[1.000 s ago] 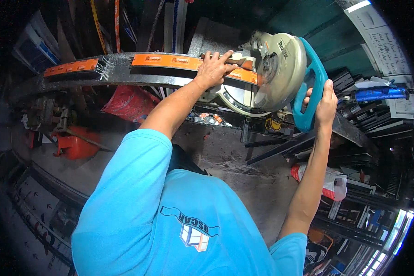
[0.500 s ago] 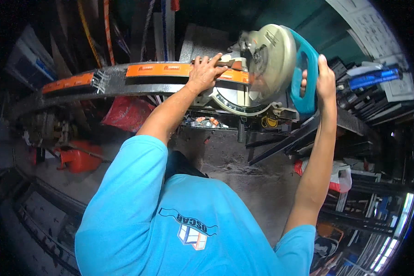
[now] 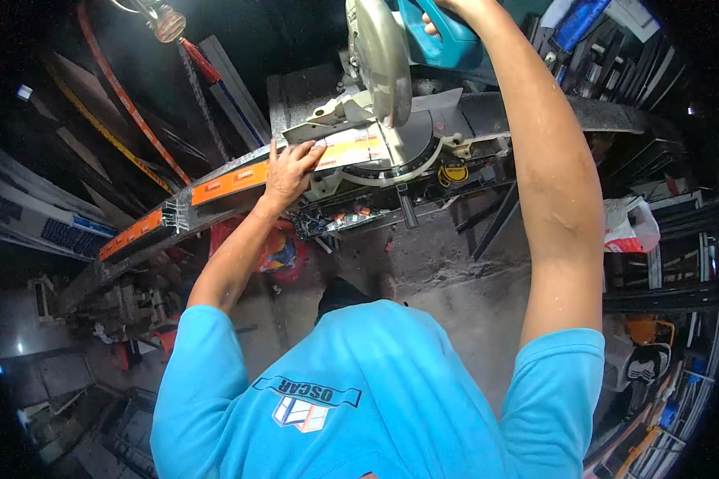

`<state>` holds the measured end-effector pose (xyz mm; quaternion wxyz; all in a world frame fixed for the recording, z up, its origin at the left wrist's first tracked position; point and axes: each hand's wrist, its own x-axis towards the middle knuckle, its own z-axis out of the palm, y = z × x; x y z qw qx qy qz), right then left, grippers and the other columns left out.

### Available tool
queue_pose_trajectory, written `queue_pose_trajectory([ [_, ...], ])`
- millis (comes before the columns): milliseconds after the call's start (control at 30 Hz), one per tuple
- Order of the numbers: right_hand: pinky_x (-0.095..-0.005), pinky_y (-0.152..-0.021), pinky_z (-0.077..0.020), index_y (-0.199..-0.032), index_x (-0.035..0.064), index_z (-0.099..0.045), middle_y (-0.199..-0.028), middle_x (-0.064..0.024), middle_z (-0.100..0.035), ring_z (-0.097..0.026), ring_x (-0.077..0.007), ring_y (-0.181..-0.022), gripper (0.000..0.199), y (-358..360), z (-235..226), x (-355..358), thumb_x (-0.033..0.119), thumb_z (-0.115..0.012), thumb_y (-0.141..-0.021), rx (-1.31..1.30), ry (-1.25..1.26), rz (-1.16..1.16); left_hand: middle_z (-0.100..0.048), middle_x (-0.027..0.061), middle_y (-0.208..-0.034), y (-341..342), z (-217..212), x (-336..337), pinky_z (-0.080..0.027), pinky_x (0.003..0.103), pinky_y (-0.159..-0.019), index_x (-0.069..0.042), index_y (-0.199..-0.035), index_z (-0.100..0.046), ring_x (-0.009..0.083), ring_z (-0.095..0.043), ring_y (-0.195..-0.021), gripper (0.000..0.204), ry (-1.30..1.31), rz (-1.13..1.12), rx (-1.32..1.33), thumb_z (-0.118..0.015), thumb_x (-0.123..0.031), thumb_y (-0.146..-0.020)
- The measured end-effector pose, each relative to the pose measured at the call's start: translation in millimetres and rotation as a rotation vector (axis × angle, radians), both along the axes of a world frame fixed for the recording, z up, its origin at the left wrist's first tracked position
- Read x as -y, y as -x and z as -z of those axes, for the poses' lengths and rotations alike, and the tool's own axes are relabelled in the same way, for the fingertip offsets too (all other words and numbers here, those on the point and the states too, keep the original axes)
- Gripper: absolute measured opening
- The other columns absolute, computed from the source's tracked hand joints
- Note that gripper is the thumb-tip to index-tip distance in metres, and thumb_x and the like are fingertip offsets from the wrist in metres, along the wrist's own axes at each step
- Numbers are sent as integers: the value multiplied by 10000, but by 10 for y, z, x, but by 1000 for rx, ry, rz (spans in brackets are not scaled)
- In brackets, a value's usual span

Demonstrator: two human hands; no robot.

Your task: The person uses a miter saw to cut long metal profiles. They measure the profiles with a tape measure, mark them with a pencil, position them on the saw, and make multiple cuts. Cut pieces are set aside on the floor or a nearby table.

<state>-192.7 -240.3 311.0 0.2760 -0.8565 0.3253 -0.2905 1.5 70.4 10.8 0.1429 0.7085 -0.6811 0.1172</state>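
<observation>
My left hand (image 3: 289,169) presses flat on the long metal profile with orange film (image 3: 230,182), holding it on the bed of the miter saw (image 3: 391,120). My right hand (image 3: 447,9) grips the teal handle (image 3: 443,38) at the top edge, only partly in frame. The round blade guard (image 3: 379,60) stands upright just right of my left fingers, above the profile's end. The profile runs down-left past a cut end (image 3: 176,214). Red bag (image 3: 284,251) sits on the floor under the bench. White plastic bag (image 3: 631,225) at right among dark racks.
</observation>
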Motion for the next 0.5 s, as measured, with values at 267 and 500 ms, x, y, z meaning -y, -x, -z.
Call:
queue_pose_trajectory([
  [267, -456, -868, -476, -857, -33, -732, -833, -241, -688, -644, -337, -834, 790, -56, 27, -19, 586, -287, -1066, 18, -61, 11, -647, 96, -1204, -41, -483, -281, -475, 389, -880, -157, -1361, -651, 270, -619, -1055, 677, -2, 161, -373, -782, -40, -707],
  [500, -472, -930, -464, -863, -46, -718, -912, -274, -691, -660, -372, -936, 786, -47, 56, 55, 576, -283, -1066, 16, 1, 78, -512, 140, -1499, -327, -1612, -575, -433, 347, -1114, 21, -1553, -357, 220, -514, -1361, 754, 469, 85, -1306, -597, 5, -838],
])
